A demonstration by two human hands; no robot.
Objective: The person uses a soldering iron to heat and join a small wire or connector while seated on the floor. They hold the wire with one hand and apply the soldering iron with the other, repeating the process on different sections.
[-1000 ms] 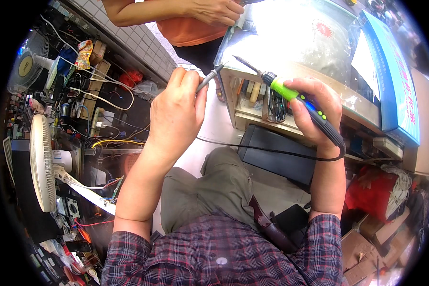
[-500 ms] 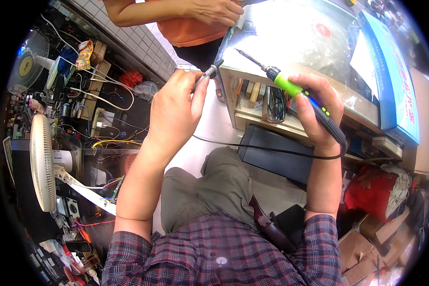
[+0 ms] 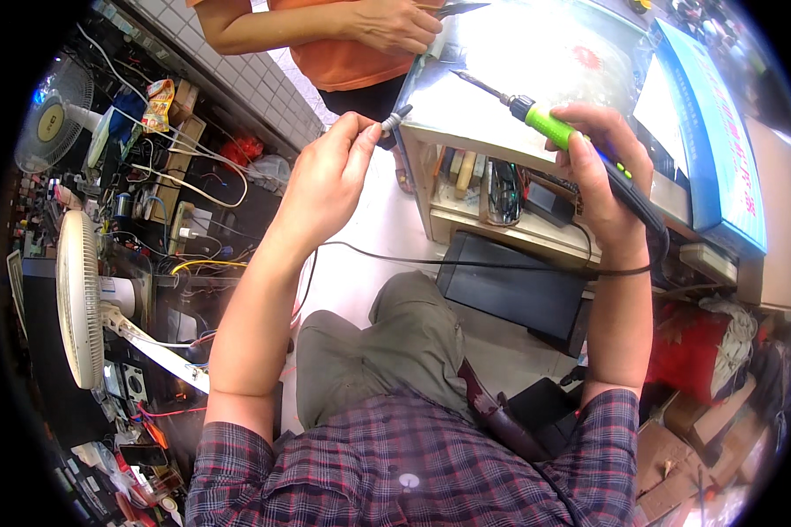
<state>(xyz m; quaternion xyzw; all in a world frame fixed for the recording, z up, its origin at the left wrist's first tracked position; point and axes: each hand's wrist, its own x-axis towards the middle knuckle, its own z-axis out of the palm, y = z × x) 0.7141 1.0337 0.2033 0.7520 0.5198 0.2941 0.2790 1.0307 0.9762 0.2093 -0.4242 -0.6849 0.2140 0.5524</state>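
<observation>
In my right hand point(image 3: 608, 171) is a green and black soldering iron point(image 3: 547, 125), its thin metal tip pointing up and left over the glass-topped counter point(image 3: 492, 53). A black cord point(image 3: 466, 261) runs from its rear end across in front of my legs toward the left. My left hand point(image 3: 332, 176) pinches a small grey ribbed piece with a dark end point(image 3: 396, 119) between thumb and fingertips. This piece is near the counter's left corner, well apart from the iron's tip. Most of it lies behind my fingers, so its kind is unclear.
Across the counter stands a person in an orange top point(image 3: 351, 54), holding a dark flat thing. A blue box point(image 3: 707, 140) stands on the counter's right. Tools fill the shelf point(image 3: 475, 211) below. At left are a white fan point(image 3: 79, 299), wires and electronic parts; cardboard boxes point(image 3: 685, 465) lie lower right.
My right hand has moved right with the soldering iron, and its cord hangs differently. My left hand has shifted slightly left. More of the dark thing in the other person's hand shows.
</observation>
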